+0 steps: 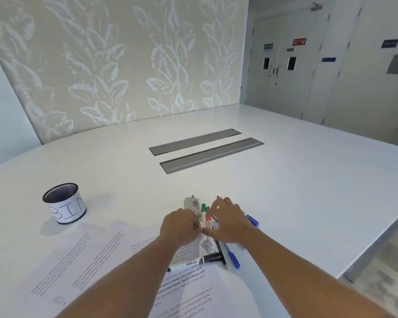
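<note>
Evidently barely begun, the tidying shows nothing rising above the mesh cup marked BIN at the left, while markers and pens lie bunched on the worktop right of the printed sheets, left hand curled, its grip hidden, right hand spread over them, thumbs meeting.

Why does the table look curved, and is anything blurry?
Head view: the wide-angle lens bows the table edges; even, soft light leaves only a faint shadow by the bin; the far door signs are too blurred to read.
</note>
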